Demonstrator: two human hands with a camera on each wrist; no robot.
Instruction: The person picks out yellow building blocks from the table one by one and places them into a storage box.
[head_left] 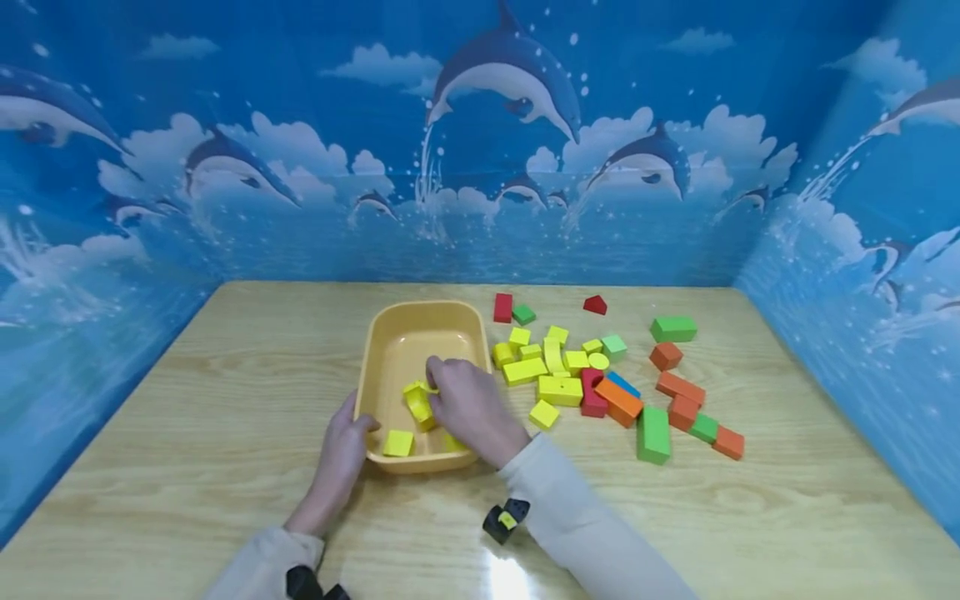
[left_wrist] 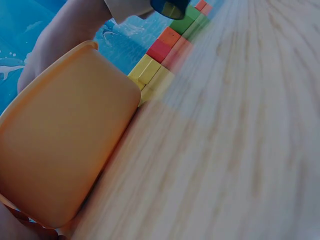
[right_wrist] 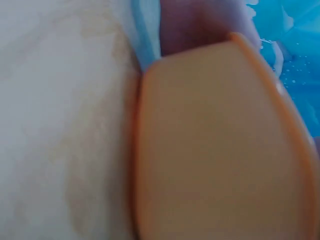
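Observation:
A yellow-orange plastic basin (head_left: 420,462) stands on the table, tilted sideways in both wrist views. My left hand (head_left: 343,450) grips its left wall near the front corner, thumb over the rim and fingers outside. Reaching in over the right wall, my right hand (head_left: 474,408) pinches a curved yellow block (head_left: 417,403) with its fingertips. A yellow cube-like block (head_left: 398,443) lies in the front left of the basin. Another yellow block (head_left: 453,442) shows partly from under the right hand. In the right wrist view the basin wall (right_wrist: 215,145) hides the fingers.
Right of the basin lies a cluster of yellow blocks (head_left: 525,371). Farther right are an orange block (head_left: 619,402), a green block (head_left: 653,435), red-orange blocks (head_left: 681,387) and a blue one (head_left: 622,384). A dolphin-printed curtain (head_left: 480,208) encloses the back and sides.

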